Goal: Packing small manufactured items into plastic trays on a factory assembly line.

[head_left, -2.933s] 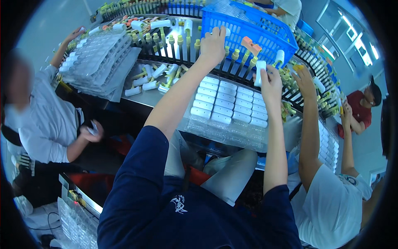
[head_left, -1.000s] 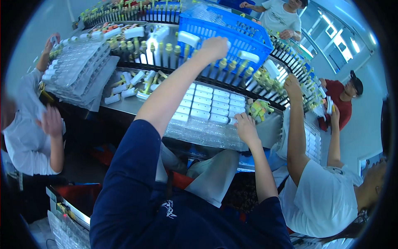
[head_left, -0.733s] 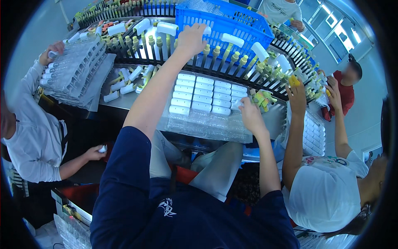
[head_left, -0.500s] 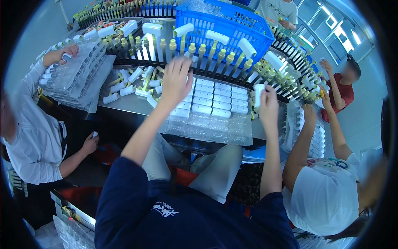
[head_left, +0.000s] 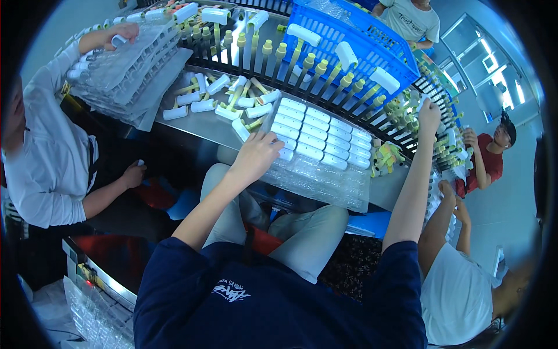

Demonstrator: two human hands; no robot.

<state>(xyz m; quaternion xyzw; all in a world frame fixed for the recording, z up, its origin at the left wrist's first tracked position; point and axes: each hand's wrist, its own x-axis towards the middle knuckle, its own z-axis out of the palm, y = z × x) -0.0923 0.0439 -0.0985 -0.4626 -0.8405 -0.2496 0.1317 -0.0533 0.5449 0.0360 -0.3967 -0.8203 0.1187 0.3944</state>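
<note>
My left hand is at the left edge of a clear plastic blister tray, its fingers closed on a white plastic cover in the front of the left column. Rows of similar white rounded covers fill the tray's upper part. Stretched out to the far right, my right hand pinches a white piece, partly hidden by the fingers, over the rack of dark pegs. Along that rack, yellowish holders stand on the pegs, and some carry white covers.
Loose white covers on yellowish holders lie left of my tray. Bare yellowish holders are heaped at its right. A blue crate stands behind the rack. Stacked trays and a white-sleeved co-worker are left; another co-worker sits right.
My left hand has come down from the rack to the tray's left edge. My right hand has moved up and right, from beside the tray to the pegs. The view has shifted.
</note>
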